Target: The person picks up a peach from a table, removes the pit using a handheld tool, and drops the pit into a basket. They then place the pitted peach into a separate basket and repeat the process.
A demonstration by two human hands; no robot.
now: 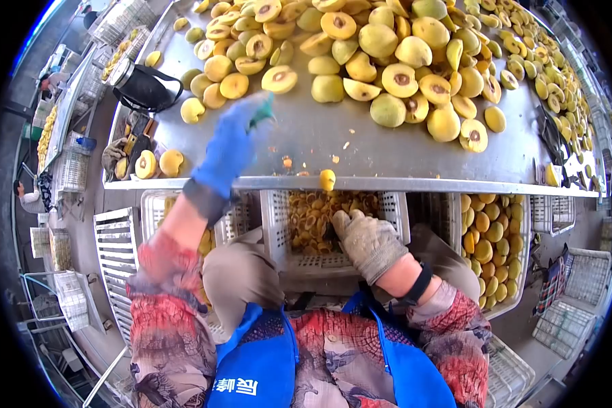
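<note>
1. Fruit halves (401,80), yellow with brown centres, lie heaped on the far part of the metal worktop (414,158) in front of you, with more spread toward the far right.
2. Your left hand (228,146), in a blue glove, is raised over the near left part of the worktop. Something green (262,112) shows at its fingertips, but blur hides the shape; you cannot tell whether it is gripped.
3. Your right hand (370,243), in a pale knit glove, is over the middle crate (272,221) with its fingers curled. A dark bit shows beside the fingers, mostly hidden, so its grip cannot be told.
4. Brown and orange scraps (312,221) lie in that crate, just below the worktop's near edge.
5. One small yellow piece (327,179) is at that edge, above the scraps; small crumbs are scattered near it.
6. To your left, a black jug (143,87) lies tilted on the worktop, and two cut fruits (158,163) sit nearer you.
7. To your right, another crate (457,224) below the worktop holds yellow-orange fruit (493,251).
</note>
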